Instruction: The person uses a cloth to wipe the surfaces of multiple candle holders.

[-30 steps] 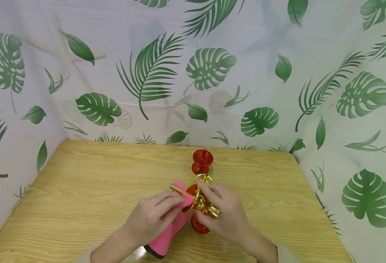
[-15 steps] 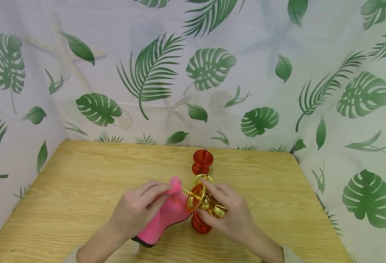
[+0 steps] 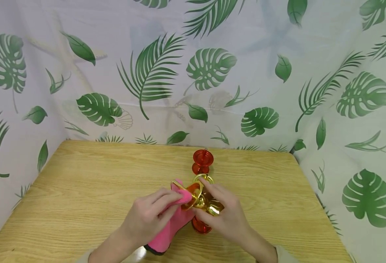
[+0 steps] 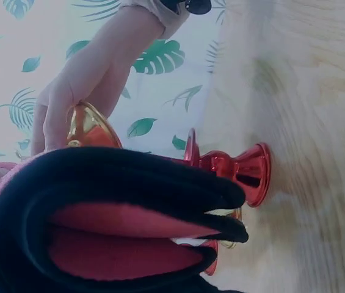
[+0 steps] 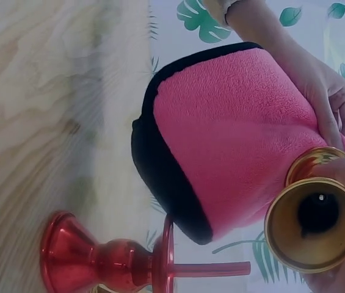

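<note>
My left hand [image 3: 150, 215] pinches a bunched pink cloth [image 3: 165, 235] with black edging. The cloth's upper end presses at the dish and thin rod of a gold candlestick [image 3: 212, 207], which lies tilted with its rod pointing to the upper left. My right hand [image 3: 227, 210] grips that candlestick round its stem, below the dish. In the right wrist view, the hollow base of the gold candlestick [image 5: 279, 229] faces the camera, beside the hanging cloth [image 5: 239, 122]. The cloth's black edging [image 4: 99, 174] covers much of the left wrist view. My left fingertips are partly hidden in the cloth.
A red candlestick [image 3: 201, 226] stands upright just below the hands. Behind them, another gold candlestick [image 3: 197, 178] and a second red candlestick [image 3: 203, 159] stand in line on the wooden table [image 3: 114, 164]. A leaf-printed curtain [image 3: 166, 120] encloses the back and sides.
My left hand drew the cloth left, off toward the rod's tip, then came back right to the dish. The gold candlestick shifted slightly right and back; my right hand kept its grip.
</note>
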`<state>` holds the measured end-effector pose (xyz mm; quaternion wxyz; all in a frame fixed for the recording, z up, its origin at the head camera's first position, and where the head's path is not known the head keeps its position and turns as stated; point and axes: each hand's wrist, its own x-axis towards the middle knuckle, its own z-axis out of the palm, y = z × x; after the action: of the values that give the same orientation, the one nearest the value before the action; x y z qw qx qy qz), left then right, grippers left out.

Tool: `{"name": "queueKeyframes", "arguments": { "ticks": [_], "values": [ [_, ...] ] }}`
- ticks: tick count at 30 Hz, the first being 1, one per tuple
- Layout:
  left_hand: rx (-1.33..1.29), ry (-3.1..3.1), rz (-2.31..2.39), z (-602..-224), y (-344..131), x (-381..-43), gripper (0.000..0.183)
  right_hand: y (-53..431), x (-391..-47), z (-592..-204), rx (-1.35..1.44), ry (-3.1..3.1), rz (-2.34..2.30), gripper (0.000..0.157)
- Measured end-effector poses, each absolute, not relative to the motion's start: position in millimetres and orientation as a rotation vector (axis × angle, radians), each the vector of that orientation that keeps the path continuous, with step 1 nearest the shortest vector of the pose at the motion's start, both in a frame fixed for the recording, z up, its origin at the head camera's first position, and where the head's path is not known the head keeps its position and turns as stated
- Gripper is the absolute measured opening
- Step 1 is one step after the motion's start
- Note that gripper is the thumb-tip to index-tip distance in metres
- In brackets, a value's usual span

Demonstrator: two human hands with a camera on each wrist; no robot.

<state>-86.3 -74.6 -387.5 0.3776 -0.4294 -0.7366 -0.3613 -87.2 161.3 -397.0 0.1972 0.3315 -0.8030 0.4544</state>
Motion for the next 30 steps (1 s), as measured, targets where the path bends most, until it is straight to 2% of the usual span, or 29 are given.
{"name": "queueKeyframes", "arguments": {
  "ticks": [9, 16, 20, 30],
  "values": [
    [-1.026, -1.861, -0.979, -383.8, -81.7, -87.2, 0.027, 161.8, -87.6, -391.3, 0.549, -2.335, 1.668, 0.062],
    [-0.976, -1.854, -1.004, -384.3, -83.0, -87.1, 0.028, 159.0, -91.0, -380.4, 0.244, -2.280, 2.068, 0.045],
    [-0.977, -1.856, -1.010, -386.4, -79.2, -87.1, 0.027, 154.1, -91.1, -375.6, 0.074, -2.224, 2.213, 0.043],
    [-1.003, -1.883, -0.988, -391.9, -68.0, -89.4, 0.027, 145.5, -90.7, -381.6, 0.144, -2.152, 2.291, 0.042]
  ]
}}
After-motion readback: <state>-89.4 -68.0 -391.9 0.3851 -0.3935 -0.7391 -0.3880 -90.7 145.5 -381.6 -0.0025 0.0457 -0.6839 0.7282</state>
